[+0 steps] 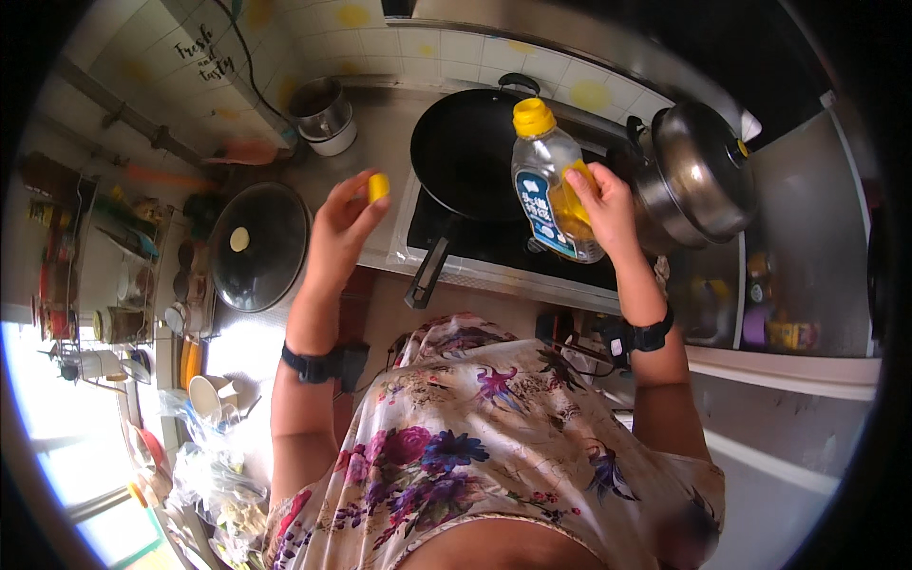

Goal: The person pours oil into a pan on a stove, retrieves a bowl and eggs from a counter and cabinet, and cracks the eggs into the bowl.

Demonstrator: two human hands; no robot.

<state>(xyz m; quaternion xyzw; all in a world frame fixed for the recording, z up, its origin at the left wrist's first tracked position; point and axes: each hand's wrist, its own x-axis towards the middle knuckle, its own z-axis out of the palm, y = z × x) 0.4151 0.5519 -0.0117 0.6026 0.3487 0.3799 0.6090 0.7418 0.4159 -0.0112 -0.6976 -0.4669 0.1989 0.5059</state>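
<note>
My left hand (349, 214) pinches a small yellow bottle cap (378, 187) between thumb and fingers, left of the wok. In my right hand (604, 206) is a clear plastic cooking oil bottle (552, 189) with a yellow neck and a blue label, tilted slightly and without its cap. The bottle hangs over the right part of a black wok (459, 153), whose long handle points toward me. The wok rests on a black cooktop (477, 246); its inside looks dark, and the bottle hides part of it.
A steel lidded pot (702, 178) stands right of the wok. A glass lid (260, 249) lies at the left, with jar racks (128, 285) beyond it. Behind, a steel pot (322, 110) sits on a white container (335, 142). Plastic bags (206, 477) lie at the lower left.
</note>
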